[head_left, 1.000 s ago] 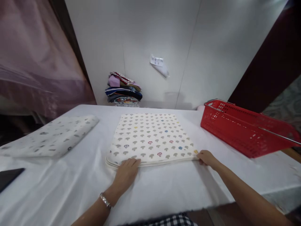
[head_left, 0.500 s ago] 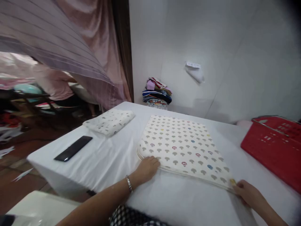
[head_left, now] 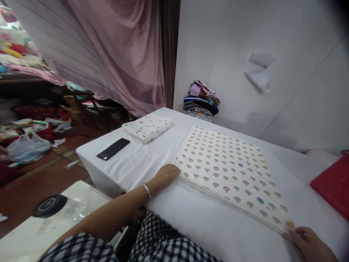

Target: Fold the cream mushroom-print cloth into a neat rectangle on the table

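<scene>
A folded white cloth with a mushroom print [head_left: 223, 167] lies flat on the white-covered table [head_left: 196, 214]. My left hand [head_left: 165, 175], with a bracelet at the wrist, rests palm down at the cloth's near left corner, its fingers close together on the edge. At the near right corner my right hand [head_left: 309, 240] pinches the cloth beside a small yellow tag [head_left: 290, 225]. A second folded cloth with small dark prints [head_left: 149, 128] lies at the table's far left, beyond a black phone [head_left: 113, 149].
A red basket [head_left: 334, 182] stands at the right edge. Folded clothes [head_left: 201, 100] are stacked behind the table, by the wall. At lower left, a white surface [head_left: 24, 236] holds a black round lid [head_left: 50, 205]. Bags [head_left: 28, 145] lie on the floor at left.
The view has swung left and down, so table objects appear farther right. My left hand has shifted slightly outward to the cloth's corner. My right hand stays at its corner.
</scene>
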`<state>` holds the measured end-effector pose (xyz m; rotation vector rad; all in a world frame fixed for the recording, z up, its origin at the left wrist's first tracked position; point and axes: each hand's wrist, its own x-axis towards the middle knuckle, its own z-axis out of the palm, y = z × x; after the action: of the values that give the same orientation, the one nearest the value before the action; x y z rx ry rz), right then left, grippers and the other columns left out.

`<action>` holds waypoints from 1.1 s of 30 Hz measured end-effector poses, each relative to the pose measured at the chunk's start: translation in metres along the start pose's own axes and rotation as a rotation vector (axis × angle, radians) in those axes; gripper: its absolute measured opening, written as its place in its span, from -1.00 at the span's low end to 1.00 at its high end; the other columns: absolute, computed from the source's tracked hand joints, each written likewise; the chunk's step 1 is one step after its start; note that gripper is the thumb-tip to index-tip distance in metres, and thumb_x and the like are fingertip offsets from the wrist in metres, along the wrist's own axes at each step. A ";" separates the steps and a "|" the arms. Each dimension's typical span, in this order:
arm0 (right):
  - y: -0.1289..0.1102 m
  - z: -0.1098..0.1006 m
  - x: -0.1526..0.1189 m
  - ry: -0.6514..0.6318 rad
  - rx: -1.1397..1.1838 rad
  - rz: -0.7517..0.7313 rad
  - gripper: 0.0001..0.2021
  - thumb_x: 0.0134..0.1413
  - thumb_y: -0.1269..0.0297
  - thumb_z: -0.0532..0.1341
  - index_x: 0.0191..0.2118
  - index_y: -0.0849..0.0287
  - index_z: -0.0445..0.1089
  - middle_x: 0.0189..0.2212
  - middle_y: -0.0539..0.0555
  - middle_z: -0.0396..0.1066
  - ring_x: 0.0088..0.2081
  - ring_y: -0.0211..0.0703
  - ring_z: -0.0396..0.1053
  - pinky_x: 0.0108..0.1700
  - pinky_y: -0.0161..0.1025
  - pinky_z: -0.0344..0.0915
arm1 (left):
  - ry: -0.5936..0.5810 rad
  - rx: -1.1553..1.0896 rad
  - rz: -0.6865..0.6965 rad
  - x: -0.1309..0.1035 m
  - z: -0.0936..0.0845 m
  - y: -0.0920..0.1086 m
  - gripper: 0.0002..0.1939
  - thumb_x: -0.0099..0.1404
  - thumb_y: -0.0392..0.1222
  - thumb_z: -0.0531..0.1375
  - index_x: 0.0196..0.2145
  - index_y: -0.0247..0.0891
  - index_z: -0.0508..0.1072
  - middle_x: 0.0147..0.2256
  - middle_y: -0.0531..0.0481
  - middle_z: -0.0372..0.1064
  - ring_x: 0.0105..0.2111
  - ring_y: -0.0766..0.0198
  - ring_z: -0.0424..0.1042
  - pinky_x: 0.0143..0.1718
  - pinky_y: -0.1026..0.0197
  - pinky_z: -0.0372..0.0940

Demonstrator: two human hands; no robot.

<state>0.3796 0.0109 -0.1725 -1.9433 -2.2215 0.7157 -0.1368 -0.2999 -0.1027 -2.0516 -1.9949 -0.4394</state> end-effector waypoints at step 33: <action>-0.160 0.007 0.020 0.132 -0.330 -0.350 -0.39 0.22 0.01 -0.11 0.29 0.24 0.02 0.31 0.18 -0.11 0.33 -0.01 -0.21 0.28 0.04 -0.12 | -0.167 -0.003 -0.480 0.061 0.039 -0.026 -0.33 0.26 0.16 0.00 0.17 -0.35 0.26 0.23 -0.26 0.05 0.26 -0.10 -0.04 0.20 -0.19 -0.02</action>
<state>0.2285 0.0164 -0.1173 -1.5875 -2.6241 0.1780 -0.1604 -0.2279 -0.1165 -1.6413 -2.5930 -0.3641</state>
